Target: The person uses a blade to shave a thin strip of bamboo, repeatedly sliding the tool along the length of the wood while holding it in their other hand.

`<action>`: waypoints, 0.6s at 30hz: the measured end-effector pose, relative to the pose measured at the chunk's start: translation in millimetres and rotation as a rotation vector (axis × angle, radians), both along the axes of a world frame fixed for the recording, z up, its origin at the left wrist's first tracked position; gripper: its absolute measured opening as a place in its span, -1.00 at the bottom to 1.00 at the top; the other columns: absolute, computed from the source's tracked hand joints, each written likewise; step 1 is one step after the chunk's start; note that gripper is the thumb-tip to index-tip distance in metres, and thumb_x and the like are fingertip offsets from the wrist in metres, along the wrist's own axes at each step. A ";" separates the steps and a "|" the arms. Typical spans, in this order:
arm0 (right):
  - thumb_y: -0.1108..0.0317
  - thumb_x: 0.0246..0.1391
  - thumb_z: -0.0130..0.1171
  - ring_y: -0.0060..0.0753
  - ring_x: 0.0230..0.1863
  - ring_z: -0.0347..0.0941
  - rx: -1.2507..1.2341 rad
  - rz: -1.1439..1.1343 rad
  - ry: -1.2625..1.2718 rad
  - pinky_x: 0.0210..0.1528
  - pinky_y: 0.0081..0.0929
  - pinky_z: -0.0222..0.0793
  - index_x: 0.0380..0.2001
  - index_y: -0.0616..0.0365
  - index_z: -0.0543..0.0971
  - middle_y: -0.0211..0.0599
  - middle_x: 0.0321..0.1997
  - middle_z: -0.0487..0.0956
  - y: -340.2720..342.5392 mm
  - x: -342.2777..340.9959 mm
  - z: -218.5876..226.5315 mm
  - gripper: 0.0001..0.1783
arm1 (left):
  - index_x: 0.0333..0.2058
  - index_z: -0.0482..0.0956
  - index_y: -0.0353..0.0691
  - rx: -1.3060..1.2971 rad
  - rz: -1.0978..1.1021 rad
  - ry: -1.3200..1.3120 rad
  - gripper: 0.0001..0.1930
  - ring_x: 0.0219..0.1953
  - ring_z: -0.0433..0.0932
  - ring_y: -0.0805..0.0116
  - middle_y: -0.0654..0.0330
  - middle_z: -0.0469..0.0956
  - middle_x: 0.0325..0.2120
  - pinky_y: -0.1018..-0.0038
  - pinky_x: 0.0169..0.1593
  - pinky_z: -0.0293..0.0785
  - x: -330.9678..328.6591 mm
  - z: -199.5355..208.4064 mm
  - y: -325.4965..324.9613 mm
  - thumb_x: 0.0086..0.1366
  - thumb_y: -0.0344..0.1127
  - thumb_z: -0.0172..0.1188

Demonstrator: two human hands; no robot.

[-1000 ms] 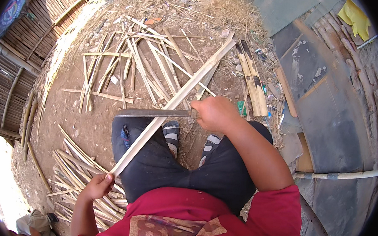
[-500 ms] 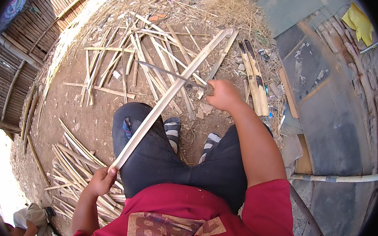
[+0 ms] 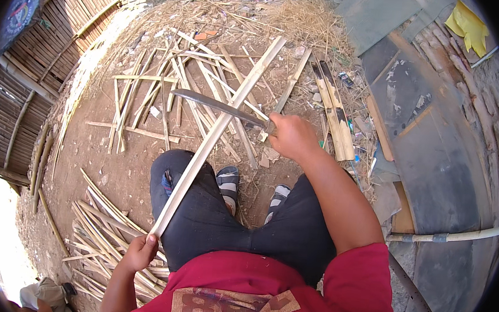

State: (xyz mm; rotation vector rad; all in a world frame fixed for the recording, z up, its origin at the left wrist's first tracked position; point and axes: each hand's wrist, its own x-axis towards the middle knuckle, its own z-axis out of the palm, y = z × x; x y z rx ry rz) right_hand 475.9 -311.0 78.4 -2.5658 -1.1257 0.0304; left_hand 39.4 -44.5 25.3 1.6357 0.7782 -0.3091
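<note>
My left hand [image 3: 140, 253] is closed round the near end of a long split bamboo strip [image 3: 203, 146]. The strip slants up and away to the right over my left thigh, its pale hollow side showing. In my right hand [image 3: 292, 137] is the handle of a machete [image 3: 221, 104], mostly hidden by the fingers. Its dark blade points left and crosses the strip beyond my knees, with the flat of the blade turned upward. Whether the edge presses into the bamboo I cannot tell.
Split bamboo strips [image 3: 142, 106] lie scattered on the dirt ahead, and a pile of strips [image 3: 100, 232] lies at my left. Wider bamboo pieces [image 3: 334, 116] and dark sheets [image 3: 437, 159] are on the right. A person [image 3: 45, 295] shows at the lower left.
The machete blade has turned to show more of its flat face. The strip's far end has shifted slightly left; both hands keep their grips.
</note>
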 end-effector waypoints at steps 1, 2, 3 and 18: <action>0.25 -0.05 0.37 0.19 -0.23 0.63 -0.029 0.056 -0.006 -0.17 0.01 0.55 -0.07 0.07 0.62 0.04 -0.25 0.69 3.2 -13.1 2.7 -0.58 | -0.44 0.45 -0.22 0.011 0.003 -0.015 -0.45 -0.63 0.24 0.60 0.41 0.34 -0.67 0.54 -0.54 0.19 -2.3 1.5 -0.9 0.56 0.14 -0.07; 0.24 -0.05 0.38 0.22 -0.23 0.63 -0.058 0.114 -0.013 -0.18 0.03 0.55 -0.03 0.05 0.63 0.08 -0.20 0.69 6.4 -18.4 3.5 -0.55 | -0.43 0.46 -0.24 0.022 0.007 -0.029 -0.46 -0.62 0.25 0.60 0.41 0.35 -0.66 0.53 -0.53 0.20 -3.4 3.4 -1.8 0.56 0.13 -0.06; 0.24 -0.04 0.38 0.23 -0.26 0.62 -0.087 0.246 -0.084 -0.20 0.03 0.55 -0.06 0.09 0.61 0.05 -0.25 0.69 5.2 -18.1 -7.5 -0.57 | -0.42 0.47 -0.26 0.154 -0.023 -0.063 -0.46 -0.61 0.26 0.59 0.40 0.36 -0.66 0.52 -0.53 0.22 -4.0 1.6 -3.3 0.55 0.13 -0.05; 0.31 -0.08 0.34 0.15 -0.26 0.62 -0.002 -0.042 0.138 -0.19 0.02 0.52 -0.20 0.14 0.60 0.02 -0.36 0.65 -18.7 24.9 2.2 -0.67 | -0.41 0.51 -0.32 0.336 -0.054 -0.049 -0.48 -0.55 0.36 0.56 0.34 0.44 -0.63 0.48 -0.45 0.36 8.3 -5.2 -1.1 0.54 0.08 0.01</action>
